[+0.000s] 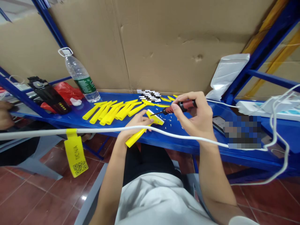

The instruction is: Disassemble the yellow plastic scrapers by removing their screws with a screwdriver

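My left hand is closed around a yellow scraper, its handle slanting down toward me and its wide head pointing away. In my right hand is a screwdriver with a dark red and black handle. The screwdriver's tip reaches the scraper's head near my left thumb; whether it sits in a screw is too small to tell. Small screws lie scattered on the blue table just beyond. Several yellow scraper handles lie in a slanted row to the left.
Small black-and-white pieces are stacked at the back. A water bottle and a black flask stand left. A white cable crosses before my hands. A phone and power strip lie right. Another person's hand shows far left.
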The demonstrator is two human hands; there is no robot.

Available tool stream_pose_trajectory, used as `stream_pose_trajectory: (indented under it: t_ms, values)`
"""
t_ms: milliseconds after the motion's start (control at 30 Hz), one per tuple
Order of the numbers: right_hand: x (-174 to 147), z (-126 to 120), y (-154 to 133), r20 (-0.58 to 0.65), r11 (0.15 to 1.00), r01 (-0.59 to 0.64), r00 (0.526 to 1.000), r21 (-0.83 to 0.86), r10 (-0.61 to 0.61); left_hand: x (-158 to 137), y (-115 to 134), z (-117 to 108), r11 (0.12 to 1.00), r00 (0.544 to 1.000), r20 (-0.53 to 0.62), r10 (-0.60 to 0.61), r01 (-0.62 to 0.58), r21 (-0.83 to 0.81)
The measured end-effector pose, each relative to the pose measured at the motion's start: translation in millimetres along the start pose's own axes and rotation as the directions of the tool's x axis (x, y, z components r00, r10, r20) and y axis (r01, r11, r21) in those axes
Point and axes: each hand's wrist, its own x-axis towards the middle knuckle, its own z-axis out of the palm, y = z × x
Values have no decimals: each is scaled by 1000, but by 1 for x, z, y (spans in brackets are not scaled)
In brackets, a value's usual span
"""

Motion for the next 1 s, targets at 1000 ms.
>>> stream_pose_trajectory:
  t_ms: [1000]
  values:
    - [4,-8,1,-118,995,21,992,-99,-32,1,5,-1,994,1000,12,5,-6,110]
